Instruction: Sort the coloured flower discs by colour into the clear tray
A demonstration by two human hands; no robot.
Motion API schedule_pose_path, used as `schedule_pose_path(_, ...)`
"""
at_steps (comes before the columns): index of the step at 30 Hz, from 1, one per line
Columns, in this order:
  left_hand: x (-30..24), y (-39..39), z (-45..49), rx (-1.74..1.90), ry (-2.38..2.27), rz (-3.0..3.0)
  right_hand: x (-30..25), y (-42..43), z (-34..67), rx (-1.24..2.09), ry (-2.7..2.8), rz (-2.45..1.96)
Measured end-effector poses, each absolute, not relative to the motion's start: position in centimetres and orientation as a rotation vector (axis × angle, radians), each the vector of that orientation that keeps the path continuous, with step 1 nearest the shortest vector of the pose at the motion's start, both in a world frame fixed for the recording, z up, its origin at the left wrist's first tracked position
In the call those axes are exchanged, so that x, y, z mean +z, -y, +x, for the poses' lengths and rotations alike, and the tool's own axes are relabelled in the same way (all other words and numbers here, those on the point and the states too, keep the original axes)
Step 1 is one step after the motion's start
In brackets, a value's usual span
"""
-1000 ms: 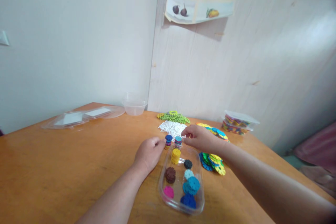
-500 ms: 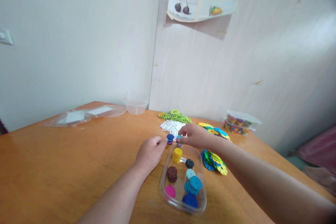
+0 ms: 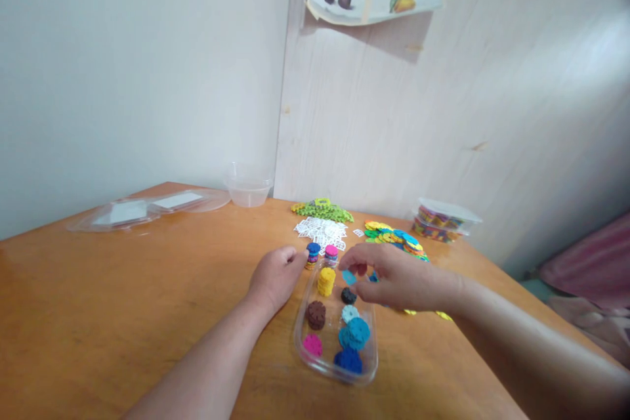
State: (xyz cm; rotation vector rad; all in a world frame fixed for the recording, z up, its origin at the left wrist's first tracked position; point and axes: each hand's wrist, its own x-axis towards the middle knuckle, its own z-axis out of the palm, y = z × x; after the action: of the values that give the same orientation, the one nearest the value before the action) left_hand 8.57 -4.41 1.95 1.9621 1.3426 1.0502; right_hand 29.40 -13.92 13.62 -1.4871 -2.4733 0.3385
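My left hand (image 3: 278, 279) is curled closed, its fingertips against the left side of a small stack of notched plastic discs (image 3: 312, 253) with dark blue on top. Between the thumb and forefinger of my right hand (image 3: 394, 274) is a light blue disc (image 3: 348, 277), above the far end of a clear plastic tray (image 3: 298, 341). Just right of the first stack stands another, topped by a pink disc (image 3: 331, 251). In the tray are yellow discs (image 3: 325, 282), black discs (image 3: 348, 295), brown discs (image 3: 315, 315), a pale blue disc (image 3: 350, 314), teal discs (image 3: 356, 331), dark blue discs (image 3: 348, 360) and pink discs (image 3: 312, 345).
White lattice pieces (image 3: 322, 231) and green pieces (image 3: 325, 211) lie behind the stacks. Larger coloured discs (image 3: 394, 236) are heaped right, near a filled lidded box (image 3: 443, 220). A clear bowl (image 3: 249, 187) and clear lids (image 3: 125, 212) are at the back left.
My right hand has moved from the right-hand stack toward me and to the right, carrying the light blue disc. Pink now tops that stack. My left hand stays by its stack.
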Motion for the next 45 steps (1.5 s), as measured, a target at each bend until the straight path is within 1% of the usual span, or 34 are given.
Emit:
schedule_pose_path(4, 2.3, 4.5, 8.5, 1.029, -1.362, 1.975, 13.9, 16.1, 29.3, 0.454, 2.622, -1.388)
schedule_pose_path(8, 2.2, 4.4, 8.5, 1.023, -1.36, 1.982, 13.9, 16.5, 29.3, 0.406, 2.655, -1.326)
schedule_pose_path(15, 2.1, 4.4, 8.5, 1.034, -1.359, 1.983, 13.4, 15.5, 29.6, 0.374, 2.666, -1.394)
schedule_pose_path(21, 2.0, 4.3, 8.5, 1.051, -1.352, 1.978, 13.4, 14.2, 29.7, 0.259, 2.752, -1.363)
schedule_pose_path(29, 2.0, 4.3, 8.5, 1.045, -1.343, 1.993, 13.7, 13.0, 29.5, 0.309, 2.797, -1.402)
schedule_pose_path(37, 2.1, 4.5, 8.5, 1.042, -1.325, 1.956, 15.6, 15.9, 28.9, 0.421, 2.746, -1.389)
schedule_pose_path(45, 2.2, 4.3, 8.4, 1.016, -1.341, 1.967, 14.8, 17.5, 28.5, 0.341, 2.784, -1.448)
